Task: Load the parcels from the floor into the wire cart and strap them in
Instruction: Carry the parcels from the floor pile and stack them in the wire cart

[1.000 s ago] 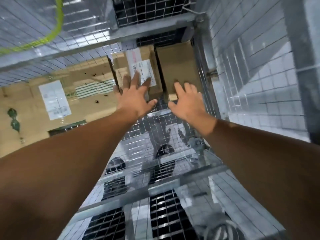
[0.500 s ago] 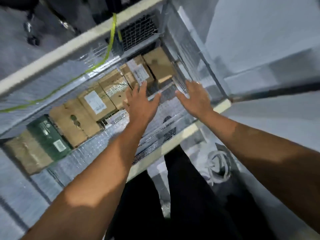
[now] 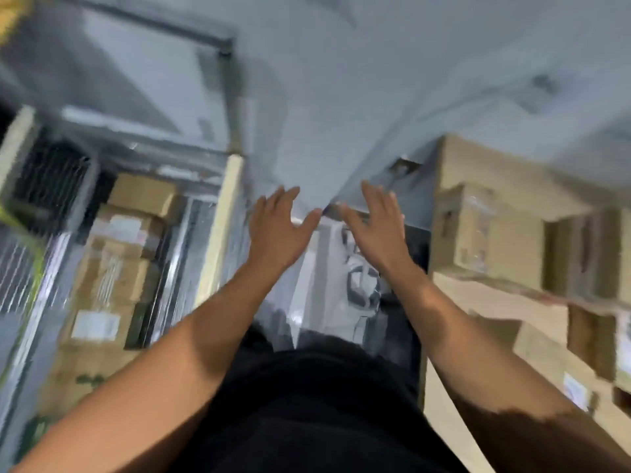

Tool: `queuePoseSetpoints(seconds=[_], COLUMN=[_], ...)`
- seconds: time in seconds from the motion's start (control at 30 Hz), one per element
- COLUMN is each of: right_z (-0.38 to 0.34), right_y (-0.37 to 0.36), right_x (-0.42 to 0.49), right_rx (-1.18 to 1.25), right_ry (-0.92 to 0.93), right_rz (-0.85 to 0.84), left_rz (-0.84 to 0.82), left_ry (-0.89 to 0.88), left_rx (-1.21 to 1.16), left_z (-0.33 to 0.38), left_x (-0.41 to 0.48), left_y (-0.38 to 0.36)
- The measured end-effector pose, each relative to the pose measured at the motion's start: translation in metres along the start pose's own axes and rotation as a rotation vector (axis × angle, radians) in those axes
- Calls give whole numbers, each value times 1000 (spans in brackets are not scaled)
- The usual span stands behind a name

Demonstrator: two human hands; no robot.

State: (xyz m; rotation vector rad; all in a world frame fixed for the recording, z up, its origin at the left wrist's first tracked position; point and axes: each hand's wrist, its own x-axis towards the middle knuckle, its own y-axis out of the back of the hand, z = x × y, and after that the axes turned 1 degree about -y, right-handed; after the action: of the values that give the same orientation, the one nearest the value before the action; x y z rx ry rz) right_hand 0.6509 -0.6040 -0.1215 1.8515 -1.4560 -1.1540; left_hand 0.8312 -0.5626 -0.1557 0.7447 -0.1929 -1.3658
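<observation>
The view is badly smeared, so fine detail is lost. Both arms reach forward and down over the grey floor [image 3: 341,107]. The left grip [image 3: 277,230] is released, fingers straight and spread, thumb out to the side, holding nothing. The right grip [image 3: 375,230] is just beside it, likewise released and spread, and also bare; the two thumbs nearly meet but stay apart. Whether either grip touches anything below cannot be told. The cart [image 3: 222,216] stands at the left, its pale corner post upright and dark wire mesh showing on its far wall. Inside it lie brown parcels [image 3: 112,281] packed close in a row, several with white labels. A yellow-green band [image 3: 39,268] crosses the cart's left edge, too blurred to say what it is fixed to. At the right, well apart from the cart, more boxes [image 3: 485,233] sit stacked together on the floor, some also labelled. Between cart and boxes, under the arms, are the person's dark trousers [image 3: 317,404], and beyond them a white blurred shape [image 3: 362,288] on the floor that cannot be made out.
</observation>
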Motion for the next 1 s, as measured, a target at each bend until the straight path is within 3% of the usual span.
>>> queuePoseSetpoints(seconds=[0.23,0.4,0.63,0.73,0.87,1.0], right_z=[146,251,359,392,419,429], right_y=[134,172,145,126,101,80], right_x=[-112,-221,-337,-360,-373,-380], right_rx=[150,207,389,450,580,671], right_ry=[-256,-486,-778,-821,-828,-816], right_rz=[413,615,677,663,668,678], left_rz=[-290,-537,-741,-745,-774,-782], left_ry=[-385,-619,-737,-761,-865,-672], left_rx=[2,32,212,335,300,177], left_z=[158,227,231,226,212,194], left_x=[-62,-148,-246,-271,-305,-336], left_y=[-134,-234,-328,-353,-373,-381])
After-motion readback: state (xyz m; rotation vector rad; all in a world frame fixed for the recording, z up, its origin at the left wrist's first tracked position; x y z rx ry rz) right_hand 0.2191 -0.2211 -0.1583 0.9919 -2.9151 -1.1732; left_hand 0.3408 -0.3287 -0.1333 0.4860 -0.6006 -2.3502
